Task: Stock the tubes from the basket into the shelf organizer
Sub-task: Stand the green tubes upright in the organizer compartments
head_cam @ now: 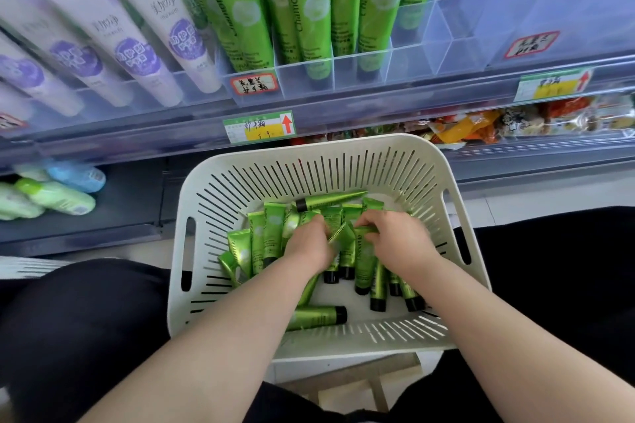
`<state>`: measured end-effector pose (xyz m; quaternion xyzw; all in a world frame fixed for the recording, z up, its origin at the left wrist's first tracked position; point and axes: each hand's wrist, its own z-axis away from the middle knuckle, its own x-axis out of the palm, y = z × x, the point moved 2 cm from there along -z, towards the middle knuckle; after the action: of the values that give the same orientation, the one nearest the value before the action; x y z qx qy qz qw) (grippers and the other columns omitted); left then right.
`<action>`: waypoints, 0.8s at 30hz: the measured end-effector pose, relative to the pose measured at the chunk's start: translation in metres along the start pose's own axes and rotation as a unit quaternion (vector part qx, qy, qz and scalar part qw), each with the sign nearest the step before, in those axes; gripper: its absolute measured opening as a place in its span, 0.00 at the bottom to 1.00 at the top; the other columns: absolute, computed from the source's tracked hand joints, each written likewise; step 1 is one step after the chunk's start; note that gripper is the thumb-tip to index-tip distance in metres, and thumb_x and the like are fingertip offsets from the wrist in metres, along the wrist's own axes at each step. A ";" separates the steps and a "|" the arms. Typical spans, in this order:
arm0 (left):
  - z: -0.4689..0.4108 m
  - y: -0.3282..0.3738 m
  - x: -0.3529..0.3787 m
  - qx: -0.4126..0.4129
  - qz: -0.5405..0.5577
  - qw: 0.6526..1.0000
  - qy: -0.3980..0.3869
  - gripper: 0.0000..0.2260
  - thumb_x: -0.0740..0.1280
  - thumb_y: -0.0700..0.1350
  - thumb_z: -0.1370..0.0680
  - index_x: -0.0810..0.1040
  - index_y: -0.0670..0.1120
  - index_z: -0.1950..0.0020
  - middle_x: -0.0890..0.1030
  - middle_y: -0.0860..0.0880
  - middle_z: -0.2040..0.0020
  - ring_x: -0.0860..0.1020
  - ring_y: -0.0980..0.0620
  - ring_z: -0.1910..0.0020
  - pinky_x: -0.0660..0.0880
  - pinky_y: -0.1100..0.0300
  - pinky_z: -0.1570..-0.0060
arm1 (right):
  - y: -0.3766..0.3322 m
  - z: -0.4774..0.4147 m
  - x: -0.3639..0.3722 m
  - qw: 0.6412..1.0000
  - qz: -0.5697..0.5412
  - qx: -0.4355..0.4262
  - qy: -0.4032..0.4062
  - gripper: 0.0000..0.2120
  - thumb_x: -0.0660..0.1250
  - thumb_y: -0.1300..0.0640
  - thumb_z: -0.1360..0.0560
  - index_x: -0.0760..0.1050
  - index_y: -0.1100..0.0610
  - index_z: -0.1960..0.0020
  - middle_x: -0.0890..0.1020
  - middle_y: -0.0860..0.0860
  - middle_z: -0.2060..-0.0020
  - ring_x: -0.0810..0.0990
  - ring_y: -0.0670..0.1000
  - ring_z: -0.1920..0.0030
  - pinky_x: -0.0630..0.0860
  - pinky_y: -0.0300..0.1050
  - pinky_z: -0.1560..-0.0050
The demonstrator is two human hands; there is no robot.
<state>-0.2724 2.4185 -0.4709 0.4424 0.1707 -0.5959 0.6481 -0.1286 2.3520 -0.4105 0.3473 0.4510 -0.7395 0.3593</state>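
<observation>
Head view looks down on both of my hands, deep in the pile. My right grip (pixel 395 239) is curled round the crimped end of one green tube (pixel 365 229). My left grip (pixel 307 242) has its fingers bent down among the others, and I cannot tell whether it has clamped on one.

The green Chamomile tubes (pixel 271 237) lie jumbled in the white slotted basket (pixel 343 148), which sits near me between my knees in black trousers (pixel 68 302). I judge this to be the picking step, with most of the stock not yet shelved.

The next move calls for lifting a tube free of the heap. It then goes up and away to the clear shelf organizer (pixel 457 41) and stands in one of the free compartments at its right.

Larger green tubes (pixel 309 10) stand in its left compartments, and purple-and-white tubes (pixel 137 45) lean further left. Price labels (pixel 259 127) sit on the shelf edge. On the shelf below are snack packets (pixel 481 127) to the right and pale bottles (pixel 55 196) to the left.
</observation>
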 end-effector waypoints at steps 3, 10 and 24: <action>0.010 0.001 -0.009 0.054 0.047 0.996 0.044 0.10 0.70 0.48 0.25 0.74 0.52 0.45 0.80 0.51 0.51 0.75 0.50 0.58 0.72 0.58 0.60 | -0.004 0.001 -0.007 1.000 -0.007 -0.014 0.003 0.11 0.64 0.57 0.24 0.76 0.46 0.44 0.82 0.46 0.56 0.79 0.49 0.61 0.78 0.47 0.57; 0.041 0.003 -0.063 0.103 0.155 0.971 0.152 0.09 0.69 0.51 0.24 0.72 0.52 0.48 0.76 0.52 0.64 0.73 0.55 0.72 0.67 0.62 0.74 | -0.021 0.009 -0.048 0.993 -0.063 -0.045 0.086 0.12 0.66 0.58 0.25 0.77 0.49 0.43 0.82 0.44 0.48 0.79 0.50 0.47 0.75 0.53 0.44; 0.110 0.128 -0.201 0.352 0.088 0.877 0.316 0.10 0.68 0.43 0.23 0.77 0.52 0.43 0.78 0.58 0.50 0.76 0.57 0.58 0.73 0.57 0.55 | -0.033 0.045 -0.188 0.942 -0.006 -0.113 0.316 0.11 0.64 0.61 0.25 0.78 0.50 0.46 0.79 0.50 0.51 0.75 0.56 0.46 0.71 0.53 0.49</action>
<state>-0.2341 2.4442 -0.2125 0.8194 0.1054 -0.3853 0.4111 -0.0712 2.3629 -0.2234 0.5177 0.6235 -0.5384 0.2311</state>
